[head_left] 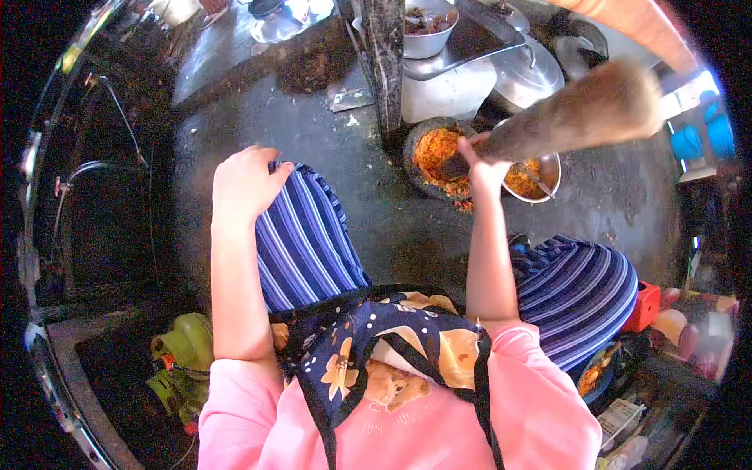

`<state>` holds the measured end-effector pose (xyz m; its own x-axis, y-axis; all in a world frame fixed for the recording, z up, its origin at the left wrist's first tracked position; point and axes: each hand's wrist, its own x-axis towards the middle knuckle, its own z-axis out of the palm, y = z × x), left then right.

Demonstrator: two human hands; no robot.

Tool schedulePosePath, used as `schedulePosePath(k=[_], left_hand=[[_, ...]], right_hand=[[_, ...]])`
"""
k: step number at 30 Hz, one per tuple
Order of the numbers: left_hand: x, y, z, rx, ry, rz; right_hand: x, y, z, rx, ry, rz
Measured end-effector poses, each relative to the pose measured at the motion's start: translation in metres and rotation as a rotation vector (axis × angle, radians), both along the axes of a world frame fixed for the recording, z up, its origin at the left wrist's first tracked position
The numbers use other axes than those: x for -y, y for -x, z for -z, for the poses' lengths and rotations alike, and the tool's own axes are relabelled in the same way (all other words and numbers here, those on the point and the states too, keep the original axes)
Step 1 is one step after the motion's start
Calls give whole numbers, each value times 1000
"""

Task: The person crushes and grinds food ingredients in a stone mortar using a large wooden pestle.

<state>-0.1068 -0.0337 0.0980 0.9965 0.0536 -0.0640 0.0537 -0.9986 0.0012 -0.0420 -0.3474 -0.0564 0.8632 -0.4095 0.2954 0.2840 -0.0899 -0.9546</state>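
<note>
We see trousers [305,235] striped blue and white, a pink top [540,415], and a dark navy apron [376,345] patterned with yellow flowers. Upper centre, the grey stone mortar [439,157] holds orange paste; a red box [644,307] sits at right, a green object [184,360] lower left.

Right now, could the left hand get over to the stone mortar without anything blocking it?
Probably yes. The left hand rests on the striped knee, and only bare dark floor lies between it and the mortar. The right hand and its pestle already crowd the bowl.
</note>
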Motion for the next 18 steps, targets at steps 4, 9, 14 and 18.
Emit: schedulePosePath(k=[4,9,14,18], left_hand=[[38,26,-31,46,566,560],[122,103,-118,408,713,1118],[153,108,-138,185,375,1298],[137,81,-129,-269,133,1298]], right_hand=[[16,-13,-46,7,58,-53],[11,-28,52,-11,-37,175],[5,-19,22,83,-207,200],[15,-15,-47,137,-126,33]])
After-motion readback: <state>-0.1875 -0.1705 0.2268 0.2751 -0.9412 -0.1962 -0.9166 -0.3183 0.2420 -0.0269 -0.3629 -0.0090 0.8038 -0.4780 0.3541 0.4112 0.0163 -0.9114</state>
